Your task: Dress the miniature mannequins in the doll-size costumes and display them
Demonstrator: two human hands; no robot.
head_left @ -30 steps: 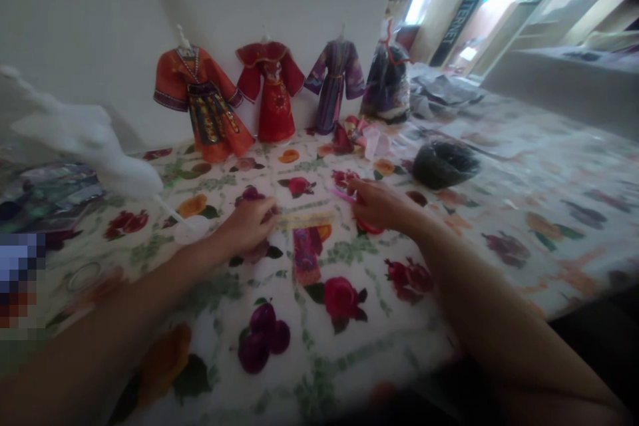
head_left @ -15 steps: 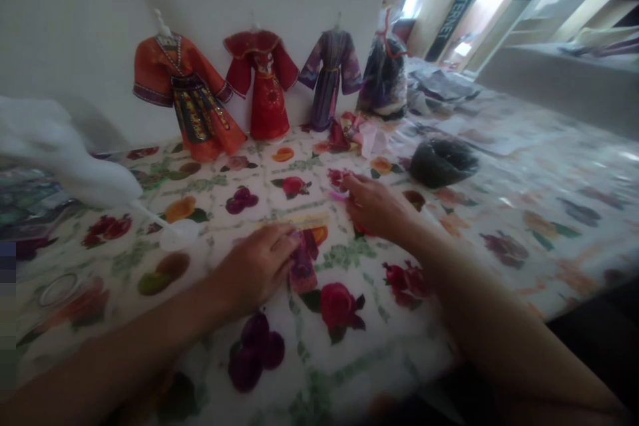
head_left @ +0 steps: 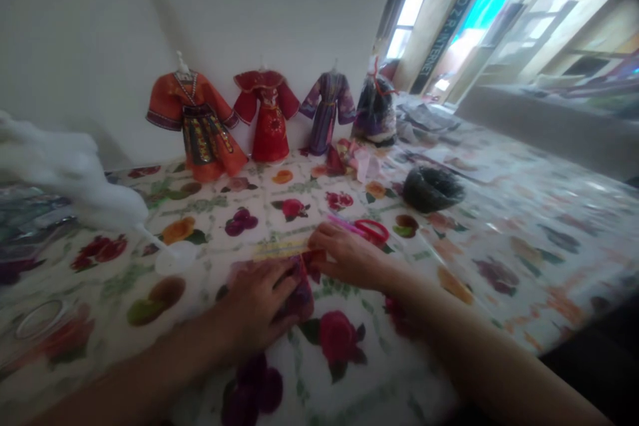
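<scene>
A small purple-and-red cloth piece (head_left: 303, 294) lies on the floral tablecloth (head_left: 349, 359). My left hand (head_left: 259, 299) rests flat on the cloth's left side, fingers stretched over it. My right hand (head_left: 349, 259) reaches in from the right, its fingertips curled in a pinch at the cloth's upper red edge. A thin yellow ruler (head_left: 279, 249) lies just beyond both hands. Red-handled scissors (head_left: 369, 229) lie on the table right behind my right hand.
Several doll dresses stand on small stands along the wall: orange (head_left: 200, 123), red (head_left: 267, 116), purple (head_left: 329, 106), dark (head_left: 374, 110). A dark round bundle (head_left: 432, 188) sits at the right. A white fluffy form on a round base (head_left: 174, 256) stands at the left.
My left hand came back from the ruler onto the cloth piece. My right hand left the scissors and moved left to the cloth's top edge. The view shifted slightly.
</scene>
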